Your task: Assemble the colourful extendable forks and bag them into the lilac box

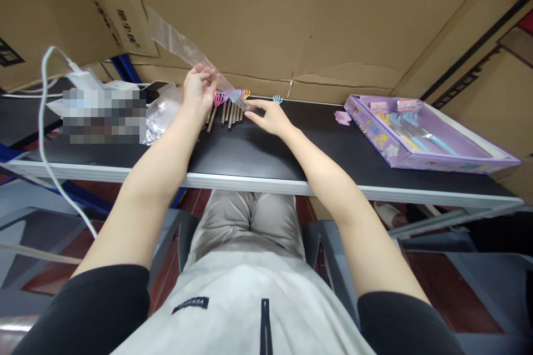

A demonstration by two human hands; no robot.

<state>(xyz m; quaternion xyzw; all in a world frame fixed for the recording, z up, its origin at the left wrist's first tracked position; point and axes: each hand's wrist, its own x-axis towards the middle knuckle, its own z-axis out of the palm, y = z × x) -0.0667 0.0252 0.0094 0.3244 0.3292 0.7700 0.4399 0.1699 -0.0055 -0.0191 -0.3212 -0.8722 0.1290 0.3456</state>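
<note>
My left hand (200, 87) is closed on a long clear plastic sleeve (183, 47), which slants from upper left down to the right. At its lower end, my right hand (270, 117) pinches the sleeve between thumb and fingers. Beneath it, several back scratchers (230, 113) lie side by side on the black tabletop. Their metal rods point toward me, and the claw-shaped heads are pink, purple, blue and yellow. One light blue claw head (277, 99) shows just behind my right hand; its rod is hidden, and I cannot tell whether the hand touches it.
A purple display box (391, 147) with more back scratchers stands at the right. Beside it lies a small pink piece (342, 117). Clear plastic bags (160, 113) and a white charger with its cable (85, 80) are at the left. A cardboard wall (266, 22) rises behind the table.
</note>
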